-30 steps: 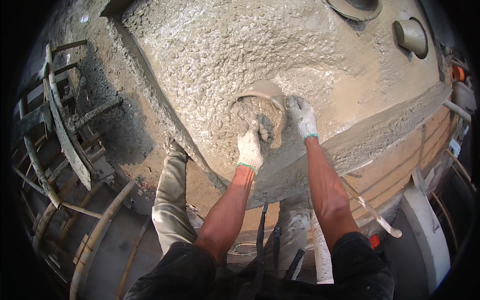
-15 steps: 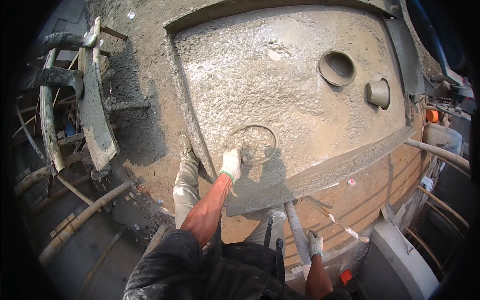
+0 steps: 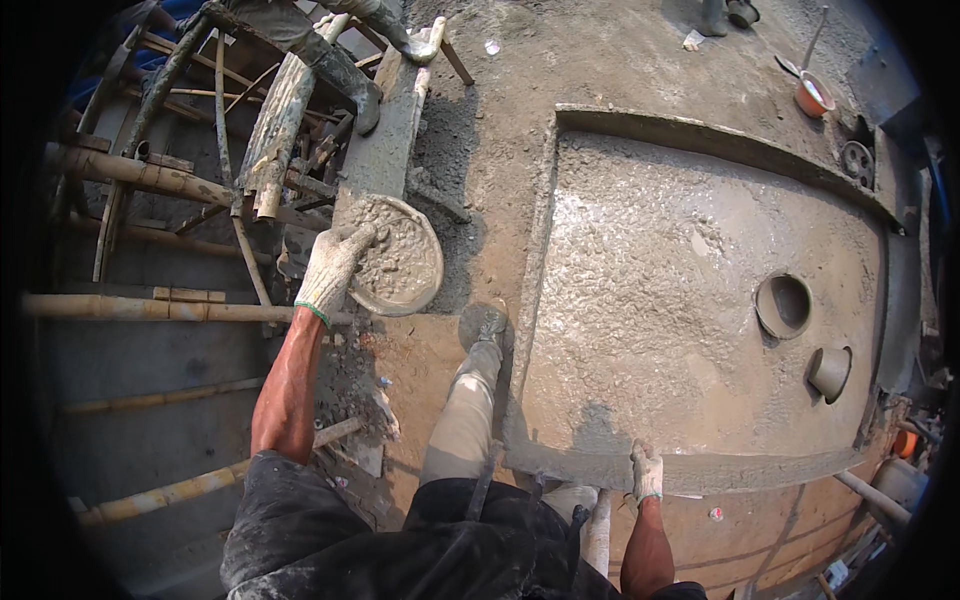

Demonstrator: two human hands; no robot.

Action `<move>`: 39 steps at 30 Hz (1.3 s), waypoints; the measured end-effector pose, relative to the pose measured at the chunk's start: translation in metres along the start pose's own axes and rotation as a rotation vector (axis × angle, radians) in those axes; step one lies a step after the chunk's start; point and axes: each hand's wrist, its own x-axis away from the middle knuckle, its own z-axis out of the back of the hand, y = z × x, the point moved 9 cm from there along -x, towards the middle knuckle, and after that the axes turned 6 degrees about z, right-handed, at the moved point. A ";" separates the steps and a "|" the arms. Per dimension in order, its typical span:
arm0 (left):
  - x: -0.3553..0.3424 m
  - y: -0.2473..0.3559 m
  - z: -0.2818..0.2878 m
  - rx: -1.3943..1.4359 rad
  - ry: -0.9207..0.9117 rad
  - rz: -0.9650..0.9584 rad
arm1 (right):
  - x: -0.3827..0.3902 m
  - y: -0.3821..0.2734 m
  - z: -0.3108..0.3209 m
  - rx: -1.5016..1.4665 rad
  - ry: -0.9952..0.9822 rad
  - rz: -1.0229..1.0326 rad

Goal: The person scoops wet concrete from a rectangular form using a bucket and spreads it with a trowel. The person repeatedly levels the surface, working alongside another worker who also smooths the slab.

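My left hand (image 3: 335,270), in a dirty white knit glove, is closed on the rim of a bucket (image 3: 437,265) full of wet concrete. The bucket hangs to the left of a mixing trough (image 3: 540,250), by the lower end of a sloping, mud-coated board (image 3: 385,150). Over the trough's near rim is my right hand (image 3: 648,470), gloved too. Its fingers look curled, and whether they grip the rim is hidden. Wet concrete (image 3: 640,270) covers the trough's bottom. Two muddy buckets (image 3: 783,305) (image 3: 828,374) lie tilted in it at the right.
Another person's boot (image 3: 368,108) and gloved hand (image 3: 420,48) are beside the board at the far left. Bamboo poles (image 3: 150,308) cross a drop on my left. An orange basin (image 3: 813,95) and a pulley wheel (image 3: 857,162) stand past the trough's far corner.
My left hand has swung left out of the trough, bringing up the bucket filled with concrete. My right hand has moved forward to the trough's near rim. The view has turned left.
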 end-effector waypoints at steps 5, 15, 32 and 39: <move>-0.109 -0.050 0.073 -0.375 0.065 -0.006 | 0.034 0.004 -0.011 0.156 -0.142 -0.169; -0.194 -0.132 0.064 -0.921 0.641 -0.016 | 0.096 0.067 0.088 0.228 0.125 -0.361; 0.247 -0.043 -1.109 -0.670 -0.691 -0.954 | -0.058 0.287 0.364 -0.214 1.279 -0.117; 0.225 0.036 -1.312 -0.482 -0.776 -0.481 | -0.043 0.298 0.356 -0.257 1.126 -0.646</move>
